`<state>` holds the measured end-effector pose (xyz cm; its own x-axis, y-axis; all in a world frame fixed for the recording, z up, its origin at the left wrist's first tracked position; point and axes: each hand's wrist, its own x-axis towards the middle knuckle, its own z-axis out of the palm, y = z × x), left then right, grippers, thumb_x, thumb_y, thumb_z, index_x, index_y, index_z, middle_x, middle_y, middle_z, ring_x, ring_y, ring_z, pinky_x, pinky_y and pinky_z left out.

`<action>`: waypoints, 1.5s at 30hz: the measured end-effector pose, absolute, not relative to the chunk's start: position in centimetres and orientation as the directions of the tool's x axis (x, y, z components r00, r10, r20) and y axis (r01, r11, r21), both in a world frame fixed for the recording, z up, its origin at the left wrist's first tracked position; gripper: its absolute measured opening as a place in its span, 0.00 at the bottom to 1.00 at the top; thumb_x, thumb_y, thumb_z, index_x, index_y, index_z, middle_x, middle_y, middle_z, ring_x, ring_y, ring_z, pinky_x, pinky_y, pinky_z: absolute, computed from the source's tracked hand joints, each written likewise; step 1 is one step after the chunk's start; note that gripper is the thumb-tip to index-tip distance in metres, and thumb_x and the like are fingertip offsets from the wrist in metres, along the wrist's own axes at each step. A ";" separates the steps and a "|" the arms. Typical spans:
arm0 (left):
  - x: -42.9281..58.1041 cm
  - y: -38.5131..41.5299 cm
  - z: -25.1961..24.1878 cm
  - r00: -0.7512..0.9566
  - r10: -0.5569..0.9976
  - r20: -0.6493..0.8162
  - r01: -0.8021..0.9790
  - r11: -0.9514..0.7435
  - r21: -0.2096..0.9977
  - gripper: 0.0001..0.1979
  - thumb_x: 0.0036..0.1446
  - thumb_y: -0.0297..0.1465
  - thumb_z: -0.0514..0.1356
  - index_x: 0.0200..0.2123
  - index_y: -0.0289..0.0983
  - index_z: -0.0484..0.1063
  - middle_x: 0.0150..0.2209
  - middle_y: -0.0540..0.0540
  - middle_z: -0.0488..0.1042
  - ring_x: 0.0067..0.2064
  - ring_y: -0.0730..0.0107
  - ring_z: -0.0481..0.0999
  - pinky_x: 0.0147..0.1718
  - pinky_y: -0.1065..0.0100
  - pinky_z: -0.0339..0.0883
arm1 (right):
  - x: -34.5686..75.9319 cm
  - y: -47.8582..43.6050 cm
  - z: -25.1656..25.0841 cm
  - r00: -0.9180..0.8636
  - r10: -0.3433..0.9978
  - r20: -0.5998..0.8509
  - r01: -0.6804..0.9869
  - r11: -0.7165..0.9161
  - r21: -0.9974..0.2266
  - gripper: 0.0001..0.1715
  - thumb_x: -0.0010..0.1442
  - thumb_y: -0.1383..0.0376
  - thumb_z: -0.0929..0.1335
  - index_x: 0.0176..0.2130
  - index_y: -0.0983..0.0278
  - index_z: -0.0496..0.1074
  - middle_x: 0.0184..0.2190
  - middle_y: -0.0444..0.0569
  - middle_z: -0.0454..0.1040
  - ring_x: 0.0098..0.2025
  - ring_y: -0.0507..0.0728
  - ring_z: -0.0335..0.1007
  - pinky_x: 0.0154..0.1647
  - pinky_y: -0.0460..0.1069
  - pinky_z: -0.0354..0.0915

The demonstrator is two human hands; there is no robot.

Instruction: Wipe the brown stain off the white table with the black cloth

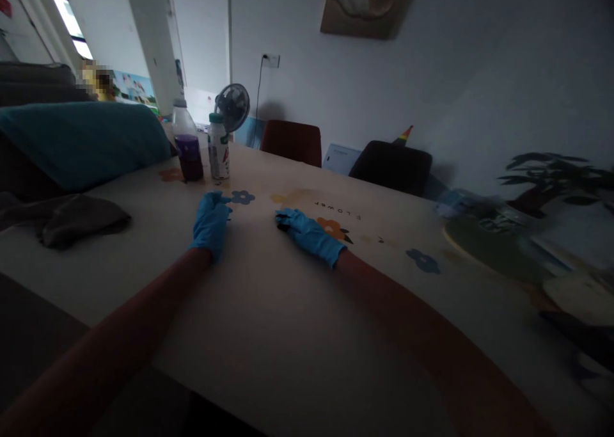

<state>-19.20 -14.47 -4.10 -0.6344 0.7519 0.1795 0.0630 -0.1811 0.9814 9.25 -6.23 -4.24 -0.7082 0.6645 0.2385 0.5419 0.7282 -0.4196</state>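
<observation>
My left hand (210, 224), in a blue glove, rests on the pale table (249, 334) with its fingers loosely bent and nothing visible in them. Just beyond it stand a clear bottle (188, 152) of purple liquid and a white bottle (219, 148) with a green cap. My right hand (309, 233), gloved too, lies low over the tabletop beside a printed orange flower (330, 227). Under its fingertips shows a small black object (283, 224), mostly covered by the fingers; its kind cannot be made out.
A dark grey cloth (81, 218) lies at the table's left. A small fan (233, 106) stands behind the bottles. Chairs (292, 141) line the far side by the wall. To the right are a potted plant (532, 187) and a green mat (494, 248).
</observation>
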 end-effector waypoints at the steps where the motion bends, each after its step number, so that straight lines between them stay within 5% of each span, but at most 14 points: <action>1: -19.2 -14.5 -4.0 -0.640 0.750 0.167 0.059 -0.169 0.984 0.17 0.61 0.20 0.61 0.51 0.41 0.74 0.51 0.41 0.84 0.42 0.63 0.83 0.37 0.69 0.76 | 9.7 -6.5 -4.3 -0.716 0.655 0.242 0.530 0.735 -0.423 0.32 0.77 0.60 0.65 0.73 0.46 0.81 0.79 0.40 0.76 0.84 0.66 0.67 0.88 0.73 0.60; 5: -19.0 -14.8 -3.5 -0.651 0.749 0.122 0.029 -0.136 0.990 0.17 0.63 0.17 0.59 0.51 0.40 0.73 0.52 0.40 0.83 0.43 0.63 0.83 0.37 0.69 0.75 | 12.3 -7.6 -4.7 -0.725 0.639 0.256 0.508 0.748 -0.427 0.35 0.77 0.61 0.64 0.75 0.40 0.79 0.79 0.37 0.76 0.84 0.63 0.66 0.89 0.72 0.57; 12: -19.1 -14.7 -3.5 -0.666 0.736 0.117 0.044 -0.118 0.992 0.17 0.63 0.16 0.58 0.51 0.39 0.73 0.53 0.41 0.83 0.42 0.66 0.82 0.39 0.69 0.74 | 19.4 -9.0 -6.1 -0.633 0.715 0.296 0.602 0.695 -0.393 0.30 0.78 0.57 0.65 0.71 0.50 0.83 0.80 0.49 0.74 0.85 0.69 0.65 0.88 0.75 0.58; 17: -19.1 -14.7 -3.4 -0.657 0.744 0.124 0.048 -0.123 0.991 0.16 0.63 0.16 0.59 0.49 0.39 0.74 0.53 0.40 0.83 0.42 0.65 0.81 0.38 0.69 0.74 | 24.5 -9.1 -7.0 -0.404 0.852 0.334 0.779 0.511 -0.363 0.34 0.75 0.61 0.62 0.71 0.52 0.82 0.77 0.54 0.77 0.83 0.73 0.67 0.87 0.80 0.58; 22: -18.8 -15.0 -3.2 -0.658 0.744 0.118 0.037 -0.124 0.992 0.18 0.62 0.15 0.58 0.51 0.38 0.73 0.52 0.42 0.82 0.41 0.68 0.80 0.37 0.71 0.73 | 26.1 -6.6 -6.8 -0.273 0.917 0.290 0.880 0.360 -0.309 0.27 0.75 0.64 0.68 0.67 0.57 0.85 0.74 0.60 0.79 0.78 0.72 0.74 0.86 0.73 0.63; 25: -18.7 -15.1 -3.1 -0.653 0.749 0.117 0.044 -0.118 0.992 0.18 0.62 0.16 0.58 0.51 0.38 0.73 0.51 0.44 0.82 0.42 0.69 0.81 0.37 0.72 0.73 | 26.0 -3.4 -5.8 -0.154 0.951 0.268 0.935 0.228 -0.273 0.21 0.79 0.60 0.73 0.66 0.61 0.82 0.71 0.60 0.81 0.73 0.70 0.78 0.79 0.73 0.71; 32: -18.0 -15.4 -3.0 -0.648 0.755 0.099 0.037 -0.099 0.994 0.19 0.62 0.17 0.56 0.53 0.38 0.73 0.51 0.42 0.83 0.42 0.66 0.82 0.38 0.70 0.74 | 24.3 3.6 -3.6 0.050 0.978 0.204 0.975 -0.004 -0.224 0.26 0.78 0.52 0.77 0.67 0.61 0.80 0.68 0.58 0.80 0.64 0.66 0.82 0.66 0.67 0.81; 45: -16.9 -16.4 -2.0 -0.623 0.779 0.078 0.046 -0.063 0.997 0.20 0.58 0.23 0.57 0.53 0.40 0.74 0.52 0.42 0.85 0.44 0.62 0.83 0.41 0.65 0.78 | 14.8 12.3 -3.7 -0.153 0.974 0.164 0.946 0.193 -0.261 0.28 0.78 0.51 0.77 0.69 0.61 0.79 0.71 0.58 0.78 0.69 0.68 0.79 0.71 0.71 0.77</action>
<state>-16.93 -16.36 -2.03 -0.6227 0.7785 0.0782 0.0462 -0.0632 0.9969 14.83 12.33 -3.72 -0.1534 0.9745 0.1640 0.9460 0.1928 -0.2606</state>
